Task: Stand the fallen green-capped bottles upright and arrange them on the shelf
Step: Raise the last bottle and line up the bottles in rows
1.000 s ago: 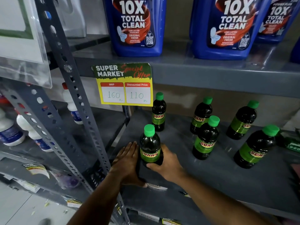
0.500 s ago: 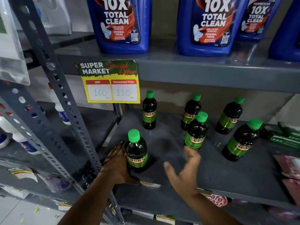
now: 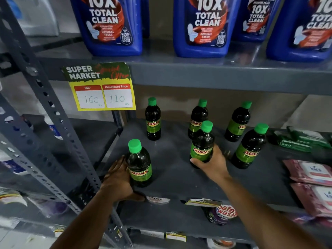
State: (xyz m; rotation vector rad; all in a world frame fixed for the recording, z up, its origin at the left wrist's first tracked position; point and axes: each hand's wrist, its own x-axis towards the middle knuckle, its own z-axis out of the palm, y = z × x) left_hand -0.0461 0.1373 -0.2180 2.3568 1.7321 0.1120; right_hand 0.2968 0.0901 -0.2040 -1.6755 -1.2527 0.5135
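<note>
Several dark bottles with green caps and green "SUNNY" labels stand upright on the grey shelf (image 3: 176, 178). My left hand (image 3: 117, 178) is wrapped around the left side of the front-left bottle (image 3: 139, 168) near the shelf's front edge. My right hand (image 3: 213, 163) grips the lower part of the front-middle bottle (image 3: 202, 142). Three bottles stand behind: back left (image 3: 153, 121), back middle (image 3: 197, 115), back right (image 3: 237, 123). A further bottle (image 3: 249, 148) stands at the front right, just right of my right hand.
A yellow price tag (image 3: 101, 87) hangs from the upper shelf, which carries big blue cleaner jugs (image 3: 203, 27). Green packets (image 3: 298, 139) and pink wipe packs (image 3: 310, 173) lie at the shelf's right end. A slanted metal upright (image 3: 59, 126) borders the left.
My right hand left the front-left bottle, swung right and closed on the front-middle bottle. My left hand stayed on the front-left bottle. The view shifted right.
</note>
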